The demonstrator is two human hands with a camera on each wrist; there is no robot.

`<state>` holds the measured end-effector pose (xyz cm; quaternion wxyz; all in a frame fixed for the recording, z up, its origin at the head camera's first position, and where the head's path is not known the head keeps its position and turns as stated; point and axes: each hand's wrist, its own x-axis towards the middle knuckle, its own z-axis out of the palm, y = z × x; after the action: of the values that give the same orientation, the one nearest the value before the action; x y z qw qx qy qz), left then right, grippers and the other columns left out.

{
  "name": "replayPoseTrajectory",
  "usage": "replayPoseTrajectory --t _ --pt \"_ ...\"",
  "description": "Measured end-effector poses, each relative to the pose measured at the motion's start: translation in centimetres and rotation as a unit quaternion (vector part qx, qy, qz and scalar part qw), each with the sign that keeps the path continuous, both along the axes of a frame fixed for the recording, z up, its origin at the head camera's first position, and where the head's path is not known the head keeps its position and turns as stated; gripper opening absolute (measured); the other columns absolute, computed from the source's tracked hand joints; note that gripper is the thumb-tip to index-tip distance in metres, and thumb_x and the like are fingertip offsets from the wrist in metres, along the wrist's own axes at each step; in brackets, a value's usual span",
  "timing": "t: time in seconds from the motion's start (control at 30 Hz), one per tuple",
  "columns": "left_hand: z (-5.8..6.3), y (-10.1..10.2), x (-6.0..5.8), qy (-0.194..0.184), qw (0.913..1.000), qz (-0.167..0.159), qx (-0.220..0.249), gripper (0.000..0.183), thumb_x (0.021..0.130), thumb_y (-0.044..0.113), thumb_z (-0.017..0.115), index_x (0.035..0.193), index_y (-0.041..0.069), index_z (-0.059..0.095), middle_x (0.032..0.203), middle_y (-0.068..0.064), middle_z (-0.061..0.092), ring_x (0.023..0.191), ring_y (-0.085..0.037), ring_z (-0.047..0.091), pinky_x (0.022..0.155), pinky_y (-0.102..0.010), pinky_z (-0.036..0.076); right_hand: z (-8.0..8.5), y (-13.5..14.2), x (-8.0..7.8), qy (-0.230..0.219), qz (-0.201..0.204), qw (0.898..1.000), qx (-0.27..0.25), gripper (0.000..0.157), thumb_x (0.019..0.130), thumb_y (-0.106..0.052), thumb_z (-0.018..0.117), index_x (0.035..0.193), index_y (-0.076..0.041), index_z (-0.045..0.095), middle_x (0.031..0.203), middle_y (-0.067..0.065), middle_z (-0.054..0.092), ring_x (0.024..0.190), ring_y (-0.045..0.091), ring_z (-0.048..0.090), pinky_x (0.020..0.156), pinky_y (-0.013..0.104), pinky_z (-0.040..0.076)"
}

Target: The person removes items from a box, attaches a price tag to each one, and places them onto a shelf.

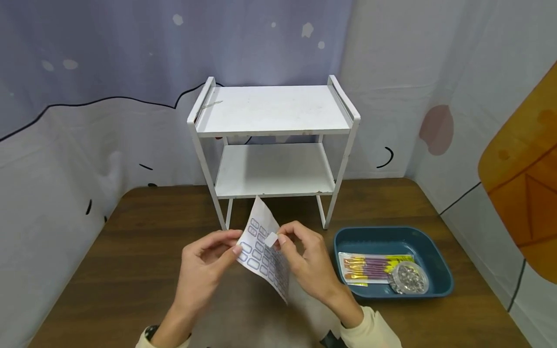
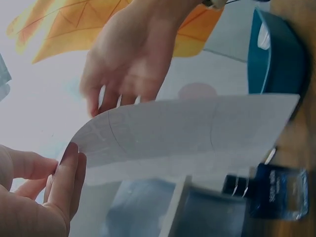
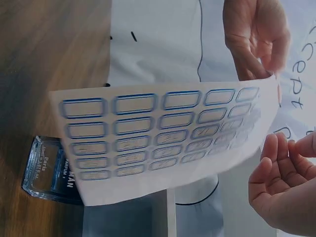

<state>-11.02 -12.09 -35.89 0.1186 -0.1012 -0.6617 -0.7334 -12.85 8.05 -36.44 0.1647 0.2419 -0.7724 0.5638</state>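
Your left hand [image 1: 201,273] pinched label sheet [image 1: 261,251] by edge, above tabletop [image 1: 143,270], in front of white two-tier shelf [image 1: 274,111]. Your right hand [image 1: 312,266] pinched small white label [image 1: 271,239] over sheet. Clean peel likely called for steady sheet, label gripped at edge only, uncreased.

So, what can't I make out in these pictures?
- Bottle, head view: out of sight, apparently behind the sheet.
- The sheet's printed face, left wrist view: turned away; only the back shows.
- Small white piece, head view: its far side faces away.
- Lettering on the brush packet, head view: too small to read.
- Backdrop lettering, right wrist view: cut off by the right edge.
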Motion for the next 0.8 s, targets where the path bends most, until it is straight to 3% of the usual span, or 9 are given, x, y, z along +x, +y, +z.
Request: replayPoseTrajectory --t 0.23,0.33,0.53,0.67,0.8 --pt "-0.2 -4.0 -0.1 -0.023 0.9956 0.064 0.065 0.024 0.084 -0.019 0.065 0.107 -0.01 0.069 0.084 -0.005 0.069 0.072 -0.01 0.067 0.064 -0.019 0.057 0.0 1.0 0.1 -0.051 0.007 0.998 -0.038 0.01 0.098 -0.001 0.054 0.096 -0.001 0.064 0.087 0.01 0.066 0.08 0.013 0.064 0.074 0.026 0.056" --pt "-1.1 -6.2 -0.5 -0.038 0.9896 0.081 0.113 0.026 0.086 -0.02 0.061 0.108 -0.009 0.069 0.082 -0.005 0.069 0.071 -0.01 0.067 0.061 -0.02 0.057 -0.3 1.4 0.1 -0.078 0.013 0.996 -0.051 0.01 0.099 -0.001 0.054 0.096 0.001 0.063 0.088 0.012 0.066 0.081 0.011 0.064 0.078 0.026 0.057" --pt "-3.7 -10.5 -1.2 -0.087 0.9703 0.151 0.168 0.025 0.085 -0.018 0.064 0.105 -0.005 0.072 0.08 -0.005 0.07 0.072 -0.011 0.068 0.061 -0.021 0.058 -1.4 2.1 -0.2 -0.1 0.014 0.993 -0.065 0.011 0.099 0.0 0.053 0.094 0.003 0.062 0.089 0.015 0.066 0.08 0.01 0.065 0.078 0.03 0.059" --pt "-6.1 -13.1 -1.0 -0.142 0.9607 0.177 0.16 0.028 0.087 -0.016 0.065 0.101 0.004 0.076 0.079 0.0 0.072 0.072 -0.008 0.068 0.062 -0.02 0.057 -2.2 2.7 -0.3 -0.112 0.019 0.991 -0.077 0.012 0.099 0.001 0.053 0.093 0.005 0.061 0.089 0.018 0.065 0.079 0.012 0.066 0.077 0.029 0.059" --pt "-8.3 -15.1 -0.9 -0.217 0.9482 0.204 0.112 0.031 0.088 -0.013 0.065 0.097 0.014 0.076 0.077 0.005 0.072 0.071 -0.005 0.067 0.064 -0.018 0.057 -2.9 3.0 -0.5 -0.125 0.019 0.989 -0.082 0.013 0.1 0.0 0.053 0.093 0.007 0.06 0.089 0.02 0.064 0.079 0.012 0.066 0.076 0.026 0.059"
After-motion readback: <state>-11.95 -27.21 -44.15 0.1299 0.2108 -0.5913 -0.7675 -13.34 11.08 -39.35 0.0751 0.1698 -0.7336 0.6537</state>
